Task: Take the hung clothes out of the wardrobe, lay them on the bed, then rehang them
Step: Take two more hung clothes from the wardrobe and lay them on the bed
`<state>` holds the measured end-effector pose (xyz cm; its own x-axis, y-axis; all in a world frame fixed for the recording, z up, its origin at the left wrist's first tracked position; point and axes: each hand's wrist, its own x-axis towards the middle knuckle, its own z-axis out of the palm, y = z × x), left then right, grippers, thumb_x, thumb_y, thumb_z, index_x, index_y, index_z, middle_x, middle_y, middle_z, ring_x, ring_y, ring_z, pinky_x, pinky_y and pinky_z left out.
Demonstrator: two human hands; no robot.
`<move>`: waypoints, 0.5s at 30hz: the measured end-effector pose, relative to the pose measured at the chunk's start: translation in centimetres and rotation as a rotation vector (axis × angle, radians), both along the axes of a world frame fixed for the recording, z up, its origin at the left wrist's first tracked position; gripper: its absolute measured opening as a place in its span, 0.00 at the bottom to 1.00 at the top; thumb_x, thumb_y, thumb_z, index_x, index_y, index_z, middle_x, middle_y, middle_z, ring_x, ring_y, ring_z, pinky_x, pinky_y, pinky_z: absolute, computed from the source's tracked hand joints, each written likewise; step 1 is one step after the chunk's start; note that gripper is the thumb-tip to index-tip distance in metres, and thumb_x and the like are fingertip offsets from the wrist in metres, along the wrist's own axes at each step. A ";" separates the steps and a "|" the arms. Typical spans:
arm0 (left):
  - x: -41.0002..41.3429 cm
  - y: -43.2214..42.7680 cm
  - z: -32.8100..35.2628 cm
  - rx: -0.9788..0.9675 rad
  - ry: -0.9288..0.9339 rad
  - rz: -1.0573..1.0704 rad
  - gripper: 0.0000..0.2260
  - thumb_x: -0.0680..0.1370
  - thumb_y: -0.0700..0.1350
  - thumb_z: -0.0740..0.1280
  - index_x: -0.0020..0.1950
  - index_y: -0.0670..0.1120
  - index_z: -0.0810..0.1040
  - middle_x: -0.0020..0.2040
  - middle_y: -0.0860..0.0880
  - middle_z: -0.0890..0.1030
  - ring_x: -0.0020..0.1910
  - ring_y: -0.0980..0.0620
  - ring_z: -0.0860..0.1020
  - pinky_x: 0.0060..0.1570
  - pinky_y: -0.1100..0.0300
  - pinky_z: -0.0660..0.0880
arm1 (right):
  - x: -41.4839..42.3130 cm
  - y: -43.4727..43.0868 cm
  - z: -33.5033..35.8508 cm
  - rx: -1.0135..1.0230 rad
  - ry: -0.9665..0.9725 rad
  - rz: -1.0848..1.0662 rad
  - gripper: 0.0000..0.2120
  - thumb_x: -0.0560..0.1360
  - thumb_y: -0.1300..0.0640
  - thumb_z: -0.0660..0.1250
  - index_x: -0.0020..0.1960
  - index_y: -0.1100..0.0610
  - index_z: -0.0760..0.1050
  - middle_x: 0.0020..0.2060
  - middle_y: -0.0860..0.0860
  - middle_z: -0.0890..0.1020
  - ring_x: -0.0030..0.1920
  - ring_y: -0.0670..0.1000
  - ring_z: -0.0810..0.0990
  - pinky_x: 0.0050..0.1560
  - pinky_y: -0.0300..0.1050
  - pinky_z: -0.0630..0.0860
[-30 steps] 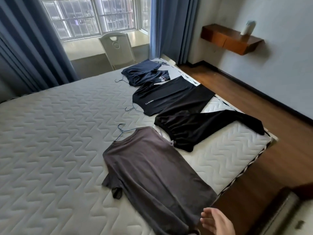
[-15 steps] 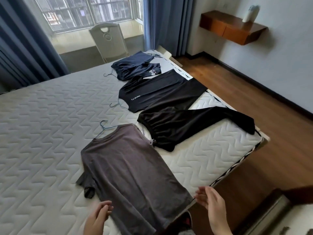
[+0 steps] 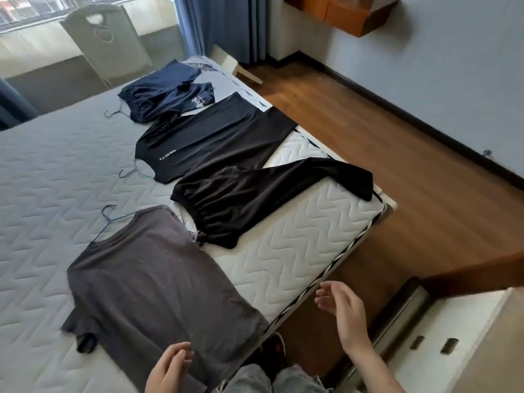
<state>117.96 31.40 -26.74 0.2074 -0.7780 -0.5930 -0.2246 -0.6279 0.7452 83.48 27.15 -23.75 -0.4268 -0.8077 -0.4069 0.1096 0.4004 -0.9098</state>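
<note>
Several garments lie in a row along the bed's (image 3: pixel 51 177) right side. Nearest is a grey T-shirt (image 3: pixel 153 282) on a blue wire hanger (image 3: pixel 109 217). Beyond it lie black shorts (image 3: pixel 255 197), a black T-shirt with white lettering (image 3: pixel 209 140) and navy shorts (image 3: pixel 161 95), the last two with hanger hooks showing. My left hand (image 3: pixel 170 370) hovers over the grey shirt's hem, fingers loosely curled, holding nothing. My right hand (image 3: pixel 343 310) is raised past the bed's edge, open and empty.
A wooden floor (image 3: pixel 397 154) runs along the bed's right side. A white drawer unit (image 3: pixel 442 344) stands at lower right. A wall shelf (image 3: pixel 346 12) hangs at upper right. A white chair (image 3: pixel 105 38) and blue curtains (image 3: pixel 224 24) stand by the window.
The view has tilted down and swung closer to the bed. Both hands have risen further into view, and the right hand has lifted away from the grey shirt's hem.
</note>
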 end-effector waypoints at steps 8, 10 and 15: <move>-9.2 -9.5 0.3 -0.043 0.003 -0.403 0.15 0.79 0.36 0.63 0.41 0.54 0.82 0.40 0.52 0.85 0.39 0.53 0.81 0.45 0.63 0.76 | -6.4 4.9 -1.7 0.076 0.001 -0.300 0.15 0.82 0.58 0.57 0.48 0.63 0.80 0.41 0.62 0.83 0.42 0.60 0.83 0.46 0.55 0.80; -13.2 -12.0 1.4 -0.075 0.033 -0.490 0.10 0.78 0.42 0.65 0.42 0.54 0.82 0.41 0.51 0.85 0.42 0.53 0.82 0.48 0.57 0.76 | -8.8 6.3 -1.9 0.098 -0.001 -0.392 0.14 0.82 0.59 0.57 0.48 0.64 0.79 0.40 0.63 0.83 0.40 0.59 0.83 0.42 0.50 0.80; -24.0 -17.6 2.2 -0.087 0.100 -0.656 0.10 0.73 0.50 0.61 0.46 0.51 0.81 0.41 0.49 0.84 0.44 0.50 0.81 0.48 0.56 0.74 | -15.9 8.4 -3.4 0.130 -0.038 -0.590 0.14 0.82 0.61 0.57 0.49 0.66 0.78 0.40 0.65 0.82 0.33 0.54 0.83 0.33 0.41 0.80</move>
